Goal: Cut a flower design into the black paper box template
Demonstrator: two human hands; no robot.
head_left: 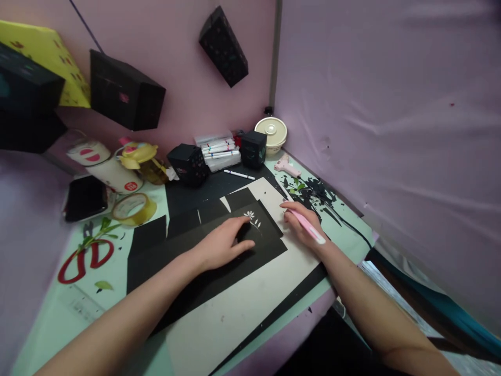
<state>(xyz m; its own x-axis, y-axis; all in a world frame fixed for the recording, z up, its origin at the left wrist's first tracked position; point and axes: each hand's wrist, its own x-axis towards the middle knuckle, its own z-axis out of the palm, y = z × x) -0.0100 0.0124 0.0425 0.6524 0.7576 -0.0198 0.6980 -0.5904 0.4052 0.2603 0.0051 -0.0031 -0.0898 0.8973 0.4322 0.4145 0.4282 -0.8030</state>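
My left hand lies on a folded sheet of black card, thumb and index finger spread, holding nothing. Its index fingertip touches the card beside a white cut-out flower with leaves. To the right, my right hand is closed around a pink pen-shaped craft knife with a white rear end. The fingers hide its tip. Just beyond those fingers shows a slim white stick; whether it is separate I cannot tell. Under the black card is a large pale board.
Red-handled scissors, a yellow tape roll and a phone are at left. Bottles, black boxes, markers and a lidded tub stand behind. Black scraps and a pink glue gun lie right.
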